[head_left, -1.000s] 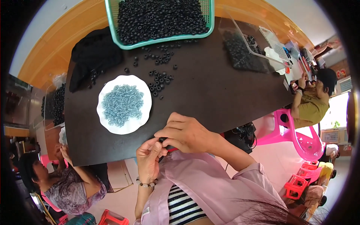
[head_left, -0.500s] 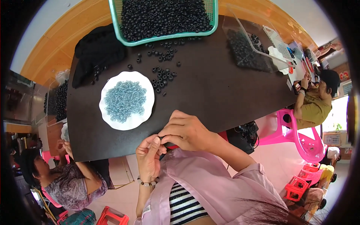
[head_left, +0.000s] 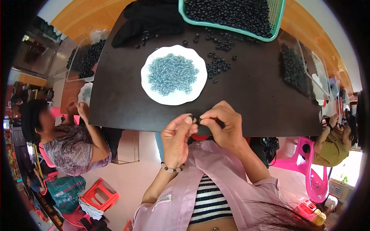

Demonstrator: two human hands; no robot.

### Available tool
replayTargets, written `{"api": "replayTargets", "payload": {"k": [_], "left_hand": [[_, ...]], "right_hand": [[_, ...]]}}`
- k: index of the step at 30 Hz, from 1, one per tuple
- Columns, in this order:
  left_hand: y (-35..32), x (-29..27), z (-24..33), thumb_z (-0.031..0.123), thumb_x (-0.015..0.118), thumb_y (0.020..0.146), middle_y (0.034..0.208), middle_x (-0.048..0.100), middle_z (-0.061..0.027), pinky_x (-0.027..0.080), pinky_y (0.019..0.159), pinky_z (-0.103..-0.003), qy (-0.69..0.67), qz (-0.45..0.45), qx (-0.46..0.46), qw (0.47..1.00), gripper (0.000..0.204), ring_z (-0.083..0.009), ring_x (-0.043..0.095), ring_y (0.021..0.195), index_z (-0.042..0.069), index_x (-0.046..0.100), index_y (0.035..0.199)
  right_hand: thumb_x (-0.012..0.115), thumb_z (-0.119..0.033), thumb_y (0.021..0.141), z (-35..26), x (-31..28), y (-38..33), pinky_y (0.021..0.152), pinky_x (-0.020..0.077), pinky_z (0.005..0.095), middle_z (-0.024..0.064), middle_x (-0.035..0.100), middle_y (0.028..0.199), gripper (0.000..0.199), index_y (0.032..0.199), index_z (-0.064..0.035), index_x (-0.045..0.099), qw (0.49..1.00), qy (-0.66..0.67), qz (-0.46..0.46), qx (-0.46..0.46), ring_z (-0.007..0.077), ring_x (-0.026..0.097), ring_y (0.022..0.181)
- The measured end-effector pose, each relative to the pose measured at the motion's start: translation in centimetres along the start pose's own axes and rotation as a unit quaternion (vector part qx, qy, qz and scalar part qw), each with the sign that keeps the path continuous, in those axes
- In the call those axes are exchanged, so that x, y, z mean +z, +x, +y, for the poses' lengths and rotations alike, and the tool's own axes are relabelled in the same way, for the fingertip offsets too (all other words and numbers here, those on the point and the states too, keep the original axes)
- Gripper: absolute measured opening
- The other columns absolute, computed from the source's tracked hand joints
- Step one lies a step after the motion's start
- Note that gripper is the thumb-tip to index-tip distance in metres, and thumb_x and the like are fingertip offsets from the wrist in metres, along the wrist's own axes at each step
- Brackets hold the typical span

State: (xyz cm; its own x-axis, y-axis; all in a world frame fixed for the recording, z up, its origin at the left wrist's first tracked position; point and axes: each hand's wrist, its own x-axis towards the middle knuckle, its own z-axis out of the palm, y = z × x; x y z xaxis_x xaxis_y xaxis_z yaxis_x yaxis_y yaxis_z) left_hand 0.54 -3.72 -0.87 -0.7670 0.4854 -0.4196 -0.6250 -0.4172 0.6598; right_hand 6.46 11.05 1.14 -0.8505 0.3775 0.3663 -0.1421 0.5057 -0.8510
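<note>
Between the thumb and fingers of my left hand (head_left: 175, 138) is a small black ring-shaped piece (head_left: 191, 117), held just off the table's near edge. My right hand (head_left: 226, 125) is pinched close beside it, a small gap away; whatever its fingertips hold is too small to make out. Beyond my hands lies a white scalloped plate (head_left: 147, 90) bearing a heap of small, clear blue-grey beads (head_left: 173, 73). Several loose black ring-shaped pieces (head_left: 218, 66) are scattered to the right of the plate.
A green basket (head_left: 231, 28) full of black pieces stands at the far side, beside a black cloth (head_left: 150, 21). A clear bin (head_left: 296, 69) of dark pieces is at the right. People sit left (head_left: 77, 142) and right (head_left: 331, 144); a red stool (head_left: 101, 194) stands lower left.
My hands have drawn slightly apart, with the black piece staying in the left. The view has shifted, so the plate and basket appear farther right and higher.
</note>
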Motion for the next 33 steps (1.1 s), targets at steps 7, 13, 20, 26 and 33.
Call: {"api": "replayTargets", "payload": {"k": [7, 13, 20, 26, 33], "left_hand": [[0.0, -1.4, 1.9, 0.013, 0.06, 0.092, 0.093, 0.065, -0.0075, 0.052, 0.071, -0.022, -0.048, 0.023, 0.021, 0.998, 0.023, -0.0087, 0.06, 0.075, -0.001, 0.06, 0.11], [0.1, -1.9, 1.6, 0.013, 0.058, 0.092, 0.094, 0.065, -0.0072, 0.052, 0.069, -0.023, -0.108, -0.028, -0.05, 0.992, 0.026, -0.0093, 0.059, 0.075, -0.001, 0.057, 0.114], [-0.1, -2.1, 1.2, 0.016, 0.057, 0.093, 0.094, 0.065, -0.0061, 0.05, 0.071, -0.023, -0.1, -0.05, -0.083, 0.99, 0.024, -0.0086, 0.056, 0.075, 0.001, 0.058, 0.111], [0.0, -1.9, 0.6, 0.017, 0.056, 0.094, 0.095, 0.065, -0.0069, 0.052, 0.071, -0.025, -0.091, -0.058, -0.091, 0.99, 0.022, -0.011, 0.06, 0.076, 0.002, 0.057, 0.11], [0.0, -2.4, 0.6, 0.018, 0.056, 0.094, 0.092, 0.065, -0.0063, 0.051, 0.07, -0.026, -0.096, -0.05, -0.084, 0.991, 0.022, -0.0118, 0.06, 0.074, 0.002, 0.058, 0.11]], "right_hand": [[0.067, 0.002, 0.076, 3.7, -3.2, 2.3, 0.061, 0.0446, 0.0292, 0.0058, 0.062, 0.079, 0.013, 0.088, -0.0041, 0.068, 0.973, -0.227, -0.048, -0.005, 0.021, 0.055, 0.074], [0.067, -0.003, 0.078, 4.4, -2.5, 3.3, 0.062, 0.0448, 0.032, 0.007, 0.062, 0.08, 0.015, 0.093, -0.006, 0.069, 0.962, -0.27, -0.021, -0.042, 0.0224, 0.053, 0.077], [0.067, -0.004, 0.079, 5.5, -4.0, 5.9, 0.064, 0.0442, 0.0326, 0.0078, 0.062, 0.078, 0.015, 0.093, -0.0053, 0.069, 0.962, -0.267, -0.011, -0.065, 0.0238, 0.053, 0.075], [0.067, -0.004, 0.079, 4.4, -3.5, 8.4, 0.068, 0.0439, 0.034, 0.0073, 0.063, 0.079, 0.013, 0.091, -0.0054, 0.069, 0.972, -0.224, -0.026, -0.063, 0.0245, 0.053, 0.075], [0.066, -0.006, 0.078, 2.7, 2.2, 9.9, 0.074, 0.045, 0.0341, 0.0055, 0.062, 0.083, 0.01, 0.087, -0.0074, 0.069, 0.95, -0.169, -0.175, -0.194, 0.0263, 0.052, 0.083]]}}
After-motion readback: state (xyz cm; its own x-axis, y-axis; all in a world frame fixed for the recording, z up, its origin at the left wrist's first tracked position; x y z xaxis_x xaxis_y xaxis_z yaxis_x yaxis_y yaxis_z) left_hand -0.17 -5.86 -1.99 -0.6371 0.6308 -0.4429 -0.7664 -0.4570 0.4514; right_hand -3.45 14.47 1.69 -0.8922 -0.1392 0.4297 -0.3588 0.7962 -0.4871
